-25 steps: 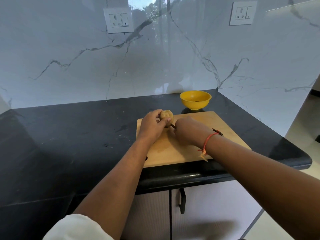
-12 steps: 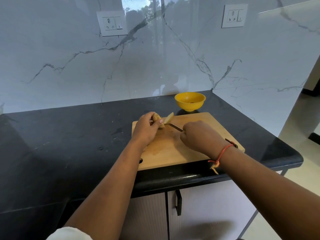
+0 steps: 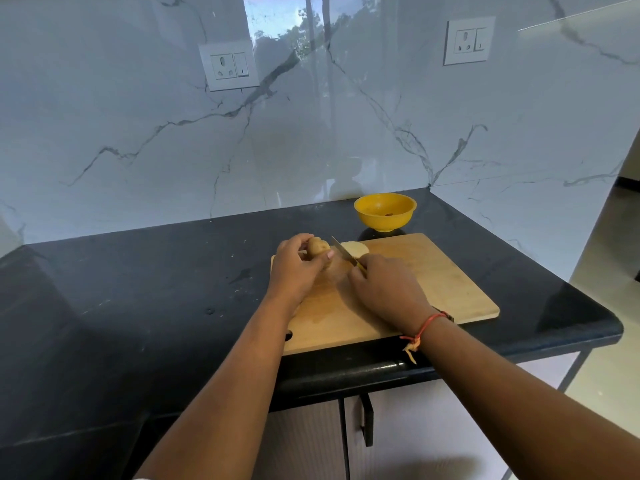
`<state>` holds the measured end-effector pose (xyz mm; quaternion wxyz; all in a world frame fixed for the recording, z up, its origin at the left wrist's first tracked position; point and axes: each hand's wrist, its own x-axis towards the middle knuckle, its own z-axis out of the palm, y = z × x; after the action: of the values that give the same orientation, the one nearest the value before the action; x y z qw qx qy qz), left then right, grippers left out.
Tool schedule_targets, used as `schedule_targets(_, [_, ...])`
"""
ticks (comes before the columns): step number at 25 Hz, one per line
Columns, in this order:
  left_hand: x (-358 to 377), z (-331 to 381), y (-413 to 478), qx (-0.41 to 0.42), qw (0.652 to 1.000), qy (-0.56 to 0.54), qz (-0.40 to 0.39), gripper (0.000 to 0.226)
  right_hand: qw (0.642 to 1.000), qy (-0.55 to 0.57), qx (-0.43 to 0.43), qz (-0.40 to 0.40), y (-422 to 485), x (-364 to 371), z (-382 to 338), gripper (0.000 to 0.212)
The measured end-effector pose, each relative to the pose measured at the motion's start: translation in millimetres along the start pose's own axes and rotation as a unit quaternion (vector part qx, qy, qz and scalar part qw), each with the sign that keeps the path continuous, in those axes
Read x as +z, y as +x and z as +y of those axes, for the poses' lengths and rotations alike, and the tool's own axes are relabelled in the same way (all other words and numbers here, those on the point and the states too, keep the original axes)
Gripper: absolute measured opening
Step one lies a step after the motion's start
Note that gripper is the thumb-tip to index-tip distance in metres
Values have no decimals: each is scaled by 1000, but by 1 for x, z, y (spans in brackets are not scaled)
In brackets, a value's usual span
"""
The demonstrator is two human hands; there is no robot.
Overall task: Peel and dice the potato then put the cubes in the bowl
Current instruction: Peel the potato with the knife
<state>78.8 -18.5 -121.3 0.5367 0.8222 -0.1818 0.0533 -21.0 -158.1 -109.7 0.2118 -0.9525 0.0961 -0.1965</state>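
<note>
A brown-skinned potato (image 3: pixel 317 247) stands on the far left part of a wooden cutting board (image 3: pixel 433 285). My left hand (image 3: pixel 298 268) grips it from the left. A pale cut slice (image 3: pixel 355 249) lies flat on the board just to the right of it. My right hand (image 3: pixel 384 289) grips the handle of a knife (image 3: pixel 341 250), whose blade points up and away between the potato and the slice. A yellow bowl (image 3: pixel 385 211) stands on the black counter just behind the board.
The black counter (image 3: pixel 138 299) runs far to the left and ends in a rounded edge at the right. A marble wall with two sockets rises behind it. Cabinet doors with a dark handle (image 3: pixel 367 424) sit below the counter's front edge.
The knife cut through the potato; the slice first leaned on the blade and now lies flat on the board. My right hand moved back toward the potato.
</note>
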Motion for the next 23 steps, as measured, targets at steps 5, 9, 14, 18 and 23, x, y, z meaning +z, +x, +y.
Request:
schedule_targets(5, [0, 3, -5, 15, 1000, 4, 11, 54, 999, 29, 8, 25, -3, 4, 5, 28])
schedule_targets(9, [1, 3, -4, 49, 997, 40, 40, 46, 999, 24, 7, 26, -3, 6, 6, 29])
schedule_targets(14, [3, 3, -4, 57, 993, 103, 33, 35, 999, 16, 3, 38, -4, 8, 6, 30])
schedule_targets(18, [2, 4, -4, 39, 994, 94, 32, 30, 999, 11, 3, 47, -4, 10, 7, 29])
schedule_targets(23, [-12, 13, -7, 27, 990, 130, -47, 43, 999, -1, 2, 45, -3, 12, 8, 30])
